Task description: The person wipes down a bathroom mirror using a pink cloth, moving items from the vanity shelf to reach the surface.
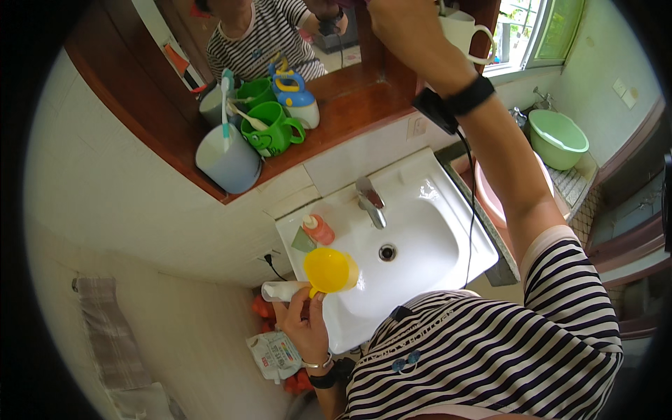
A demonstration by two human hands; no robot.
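Observation:
My left hand [307, 323] grips the handle of a yellow plastic cup [328, 270] above the left front part of the white washbasin [436, 247]. A pale, translucent container [283, 291] is beside the fingers of that hand; whether the hand touches it is unclear. My right hand [404, 26] is raised to the wooden mirror shelf [362, 113], partly cut off by the top edge. Its fingers are out of view, so its grip is hidden. Just right of it is a white mug [464, 37]. A chrome faucet [371, 202] stands at the basin's back.
A pink pump bottle [318, 229] and a green packet [303, 240] sit on the basin's left rim. The shelf holds a grey-white cup [228, 160] with a toothbrush, a green mug [270, 128] and a blue-topped bottle [299, 100]. A black cable [472, 194] hangs from my right wrist.

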